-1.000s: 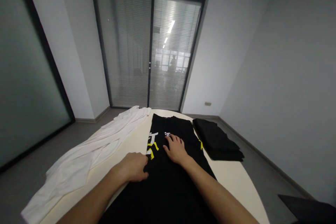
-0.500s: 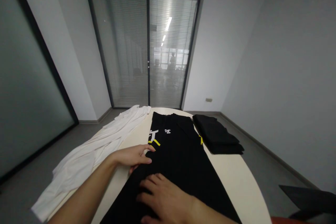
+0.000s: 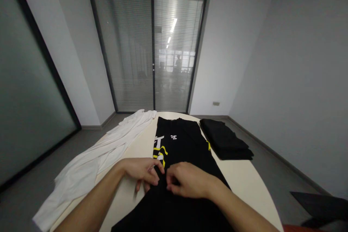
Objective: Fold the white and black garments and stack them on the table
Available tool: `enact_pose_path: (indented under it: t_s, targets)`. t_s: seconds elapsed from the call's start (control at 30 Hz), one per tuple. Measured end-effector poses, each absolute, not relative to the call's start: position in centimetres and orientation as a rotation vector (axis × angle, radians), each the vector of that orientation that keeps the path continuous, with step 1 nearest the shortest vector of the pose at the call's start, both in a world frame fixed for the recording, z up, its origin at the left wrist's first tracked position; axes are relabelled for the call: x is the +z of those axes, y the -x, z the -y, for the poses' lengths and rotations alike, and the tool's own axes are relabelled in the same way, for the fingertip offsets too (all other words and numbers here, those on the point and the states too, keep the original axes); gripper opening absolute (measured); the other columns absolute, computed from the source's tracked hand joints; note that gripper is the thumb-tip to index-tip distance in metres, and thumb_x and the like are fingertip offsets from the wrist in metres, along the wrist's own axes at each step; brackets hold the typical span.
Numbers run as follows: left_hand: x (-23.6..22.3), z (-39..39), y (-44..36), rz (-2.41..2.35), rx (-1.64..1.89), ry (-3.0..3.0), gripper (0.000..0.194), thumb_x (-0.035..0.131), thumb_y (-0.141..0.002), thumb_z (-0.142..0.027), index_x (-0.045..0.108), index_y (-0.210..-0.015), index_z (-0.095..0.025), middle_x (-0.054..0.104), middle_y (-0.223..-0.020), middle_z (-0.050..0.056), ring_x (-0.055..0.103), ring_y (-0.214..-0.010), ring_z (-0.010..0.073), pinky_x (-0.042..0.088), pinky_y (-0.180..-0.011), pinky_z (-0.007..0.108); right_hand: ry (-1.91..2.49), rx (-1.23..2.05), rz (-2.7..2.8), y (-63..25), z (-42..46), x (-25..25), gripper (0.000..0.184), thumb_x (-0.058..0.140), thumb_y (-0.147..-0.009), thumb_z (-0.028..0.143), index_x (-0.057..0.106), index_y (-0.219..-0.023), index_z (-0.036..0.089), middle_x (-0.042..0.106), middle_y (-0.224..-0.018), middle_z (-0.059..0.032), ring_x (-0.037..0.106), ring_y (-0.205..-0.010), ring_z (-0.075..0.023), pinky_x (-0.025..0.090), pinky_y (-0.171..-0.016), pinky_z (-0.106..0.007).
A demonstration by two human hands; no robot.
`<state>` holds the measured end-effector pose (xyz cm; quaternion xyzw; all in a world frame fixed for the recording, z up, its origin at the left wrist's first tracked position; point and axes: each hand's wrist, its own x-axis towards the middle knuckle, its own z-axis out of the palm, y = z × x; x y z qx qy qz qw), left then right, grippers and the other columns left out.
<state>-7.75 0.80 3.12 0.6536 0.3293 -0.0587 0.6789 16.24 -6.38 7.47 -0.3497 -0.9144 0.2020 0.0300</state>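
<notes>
A long black garment (image 3: 185, 148) with white and yellow print lies flat along the table; its exact kind I cannot tell. At its left edge, just below the yellow lines, my left hand (image 3: 145, 173) pinches the cloth between thumb and forefinger, with the other fingers hanging over the tabletop. Close beside it, my right hand (image 3: 187, 180) rests on the middle of the garment. The fingers of that hand are curled together with the thumb, apparently gripping a bit of black cloth. Part of the garment is hidden beneath both forearms.
White crumpled clothing (image 3: 100, 156) stretches along the left side of the pale round-edged table (image 3: 244, 185). A folded black stack of cloth (image 3: 225, 139) sits at the right rim. Beyond the table stand glass doors with blinds (image 3: 152, 50). A dark chair (image 3: 320, 204) shows at lower right.
My right hand has moved forward and right, and its spread fingers have curled together on the cloth. My left hand has shifted slightly nearer. More white and yellow print shows at the left edge.
</notes>
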Motion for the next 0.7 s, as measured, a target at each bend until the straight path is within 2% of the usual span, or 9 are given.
enact_pose_path:
  t_s: [0.07, 0.13, 0.23, 0.3, 0.37, 0.43, 0.5, 0.57, 0.7]
  targets:
    - [3.4, -0.6, 7.7, -0.749, -0.167, -1.496, 0.075, 0.091, -0.051, -0.054, 0.051, -0.107, -0.023, 0.067, -0.083, -0.003, 0.065, -0.058, 0.0142, 0.050, -0.041, 0.022, 1.169, 0.585, 2.750, -16.9, 5.2, 6.5, 0.026, 0.071, -0.080, 0.032, 0.067, -0.103, 0.021, 0.068, -0.097, -0.0033, 0.063, -0.087, -0.0184, 0.045, -0.075, -0.027]
    - [3.8, -0.3, 7.6, -0.760, -0.182, -1.536, 0.071, 0.092, -0.049, -0.053, 0.054, -0.101, -0.022, 0.067, -0.079, -0.004, 0.062, -0.056, 0.0127, 0.049, -0.044, 0.022, 1.158, 0.538, 2.705, -17.3, 4.6, 5.0, 0.048, 0.076, -0.076, 0.040, 0.062, -0.117, 0.020, 0.065, -0.112, -0.0072, 0.059, -0.102, -0.0231, 0.045, -0.086, -0.032]
    - [4.2, 0.3, 7.3, -0.740, -0.174, -1.614, 0.062, 0.091, -0.052, -0.051, 0.056, -0.095, -0.021, 0.067, -0.072, -0.005, 0.061, -0.057, 0.0106, 0.048, -0.053, 0.021, 1.084, 0.493, 2.638, -17.4, 4.3, 2.9, 0.069, 0.071, -0.082, 0.047, 0.047, -0.141, 0.022, 0.060, -0.124, -0.0096, 0.053, -0.114, -0.0258, 0.041, -0.099, -0.039]
    - [4.2, 0.8, 6.9, -0.685, -0.138, -1.618, 0.060, 0.090, -0.054, -0.051, 0.057, -0.095, -0.021, 0.067, -0.076, -0.004, 0.063, -0.062, 0.0105, 0.048, -0.058, 0.021, 1.082, 0.459, 2.583, -17.2, 4.1, 2.2, 0.064, 0.061, -0.091, 0.041, 0.038, -0.148, 0.025, 0.061, -0.122, -0.0081, 0.054, -0.112, -0.0235, 0.040, -0.098, -0.038]
    - [4.2, 1.3, 6.4, -0.613, -0.119, -1.551, 0.062, 0.090, -0.054, -0.052, 0.058, -0.099, -0.022, 0.067, -0.082, -0.003, 0.066, -0.067, 0.0123, 0.050, -0.061, 0.023, 1.119, 0.392, 2.560, -17.0, 3.7, 2.0, 0.049, 0.053, -0.096, 0.031, 0.046, -0.144, 0.028, 0.064, -0.116, -0.0062, 0.056, -0.107, -0.0215, 0.040, -0.094, -0.035]
    - [4.2, 1.7, 6.0, -0.563, -0.113, -1.465, 0.067, 0.091, -0.054, -0.052, 0.058, -0.104, -0.023, 0.066, -0.086, -0.002, 0.068, -0.072, 0.0148, 0.054, -0.062, 0.027, 1.167, 0.311, 2.559, -17.0, 3.1, 2.0, 0.036, 0.050, -0.097, 0.024, 0.059, -0.131, 0.029, 0.066, -0.109, -0.0049, 0.057, -0.101, -0.0201, 0.040, -0.089, -0.033]
    - [4.2, 1.9, 5.8, -0.541, -0.100, -1.418, 0.068, 0.091, -0.055, -0.050, 0.058, -0.109, -0.025, 0.066, -0.087, -0.002, 0.069, -0.076, 0.0153, 0.056, -0.065, 0.028, 1.189, 0.262, 2.546, -17.3, 2.6, 2.1, 0.034, 0.046, -0.099, 0.021, 0.064, -0.126, 0.030, 0.068, -0.105, -0.0038, 0.059, -0.097, -0.0184, 0.039, -0.087, -0.032]
    - [4.2, 2.0, 5.7, -0.545, -0.087, -1.439, 0.069, 0.092, -0.055, -0.046, 0.058, -0.112, -0.026, 0.066, -0.088, -0.003, 0.068, -0.078, 0.0125, 0.054, -0.069, 0.024, 1.187, 0.248, 2.527, -17.9, 2.4, 2.1, 0.037, 0.041, -0.101, 0.021, 0.060, -0.131, 0.030, 0.069, -0.102, -0.0030, 0.060, -0.095, -0.0167, 0.038, -0.086, -0.031]
    - [4.3, 2.4, 5.5, -0.577, -0.198, -1.495, 0.077, 0.096, -0.051, -0.035, 0.057, -0.116, -0.028, 0.065, -0.092, -0.004, 0.067, -0.068, 0.0106, 0.054, -0.062, 0.022, 1.170, 0.231, 2.586, -18.8, 2.6, 2.0, 0.037, 0.041, -0.102, 0.025, 0.059, -0.134, 0.032, 0.069, -0.102, -0.0031, 0.060, -0.094, -0.0163, 0.038, -0.081, -0.029]
